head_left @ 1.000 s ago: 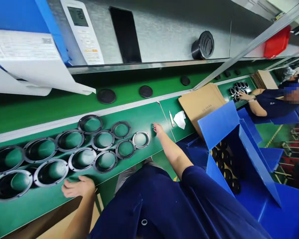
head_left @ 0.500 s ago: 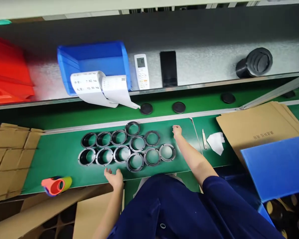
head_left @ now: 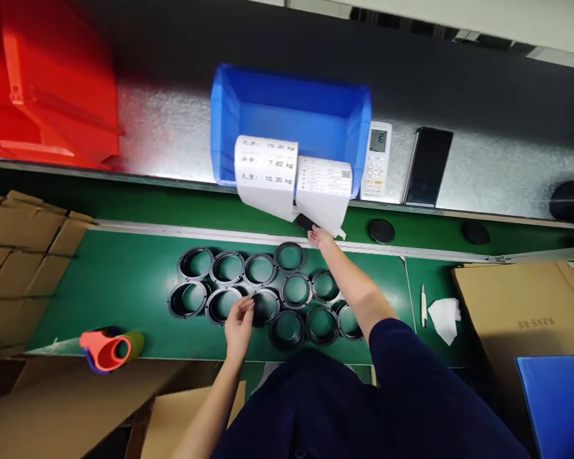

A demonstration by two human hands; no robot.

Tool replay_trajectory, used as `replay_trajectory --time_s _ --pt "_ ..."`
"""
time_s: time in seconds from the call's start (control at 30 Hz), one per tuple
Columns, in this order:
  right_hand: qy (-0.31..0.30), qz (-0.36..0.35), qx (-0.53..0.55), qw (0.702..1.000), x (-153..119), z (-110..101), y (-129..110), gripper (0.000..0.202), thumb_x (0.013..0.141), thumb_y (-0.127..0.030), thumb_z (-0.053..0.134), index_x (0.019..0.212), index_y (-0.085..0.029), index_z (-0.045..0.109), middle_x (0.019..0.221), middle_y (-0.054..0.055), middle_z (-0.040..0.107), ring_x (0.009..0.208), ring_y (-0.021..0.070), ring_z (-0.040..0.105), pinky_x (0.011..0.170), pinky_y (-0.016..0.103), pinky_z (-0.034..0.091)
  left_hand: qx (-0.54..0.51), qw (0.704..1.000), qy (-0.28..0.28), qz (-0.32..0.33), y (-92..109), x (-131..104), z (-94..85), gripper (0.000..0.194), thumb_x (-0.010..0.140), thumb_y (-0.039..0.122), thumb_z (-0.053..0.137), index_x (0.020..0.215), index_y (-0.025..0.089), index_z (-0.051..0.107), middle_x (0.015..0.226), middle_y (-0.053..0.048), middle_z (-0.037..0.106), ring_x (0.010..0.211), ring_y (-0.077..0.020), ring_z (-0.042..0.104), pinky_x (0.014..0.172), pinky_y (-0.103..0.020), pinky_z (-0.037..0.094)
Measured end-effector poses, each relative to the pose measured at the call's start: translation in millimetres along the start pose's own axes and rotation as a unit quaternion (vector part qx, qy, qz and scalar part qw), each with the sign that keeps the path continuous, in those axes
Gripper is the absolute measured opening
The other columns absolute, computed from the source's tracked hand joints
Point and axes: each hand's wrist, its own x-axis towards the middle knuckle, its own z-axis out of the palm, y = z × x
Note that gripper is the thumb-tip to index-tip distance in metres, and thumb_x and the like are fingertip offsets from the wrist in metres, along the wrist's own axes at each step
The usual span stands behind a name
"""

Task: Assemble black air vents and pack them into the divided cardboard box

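My right hand [head_left: 319, 237] reaches to the back of the green bench, its fingers at the near edge of a black round disc [head_left: 305, 222]. Hanging label paper partly covers that disc, and the fingers look extended, not wrapped round it. Over the front row of black rings [head_left: 289, 329], my left hand [head_left: 240, 313] has loosely bent fingers with nothing visible in them. It is between two rings, close to the rim of one ring [head_left: 266, 306]; contact is unclear. The rings stand close together in uneven rows, and my right forearm hides part of the rightmost ones.
Above the bench, a shelf carries a blue bin [head_left: 291, 115] with label rolls [head_left: 266, 167], a remote [head_left: 375, 162] and a phone [head_left: 429, 167]. More black discs [head_left: 381, 231] lie behind the rail. A cutter [head_left: 423, 306] and cardboard [head_left: 526, 312] are right; tape rolls [head_left: 110, 350] left.
My right hand has moved left and back to the partly covered disc. My left hand has come up from the bench's front edge to the rings. The view has turned left.
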Motion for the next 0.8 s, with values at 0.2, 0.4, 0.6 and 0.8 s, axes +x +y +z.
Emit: replay_trajectory --time_s 0.2,0.4,0.6,0.8 --pt "-0.183 0.086 -0.011 0.979 -131.1 -19.8 53.6 0.037 0.077 -0.026 0.086 0.073 -0.020 0.050 0.075 0.003 0.073 0.076 0.0152 0.073 0.070 0.026 0.061 -0.339 0.920 -0.190 -0.056 62.1 0.4 65.5 0.070 0.077 0.045 0.082 0.140 0.034 0.055 0.156 -0.010 0.050 0.145 -0.0303 0.046 0.118 -0.052 0.039" --pt "-0.311 -0.010 -0.169 0.935 -225.5 -82.2 55.3 0.047 0.078 -0.063 0.079 0.090 -0.021 0.061 0.083 0.003 0.071 0.075 0.0163 0.070 0.073 0.031 0.061 -0.477 0.841 -0.221 -0.132 85.4 -46.5 100.9 0.053 0.093 0.059 0.060 0.122 0.016 0.069 0.134 -0.014 0.068 0.142 -0.0347 0.049 0.116 -0.052 0.042" --pt "-0.234 -0.453 -0.425 0.748 -249.4 -134.5 -2.8 0.048 0.101 -0.062 0.047 0.128 -0.029 0.069 0.142 0.011 0.052 0.135 0.0274 0.046 0.114 0.051 0.044 -0.496 0.807 -0.286 -0.146 98.2 -119.2 122.9 0.084 0.091 0.083 0.037 0.138 0.019 0.062 0.145 -0.013 0.061 0.149 -0.0346 0.039 0.120 -0.056 0.037" --pt "-0.226 -0.522 -0.500 0.653 -256.4 -168.4 -1.7 0.046 0.106 -0.053 0.036 0.134 -0.036 0.069 0.154 0.006 0.040 0.141 0.0301 0.033 0.120 0.057 0.033 -0.493 0.802 -0.294 -0.166 89.8 -165.5 138.9 0.089 0.088 0.087 0.033 0.143 0.021 0.058 0.146 -0.012 0.060 0.150 -0.0328 0.038 0.123 -0.053 0.031"
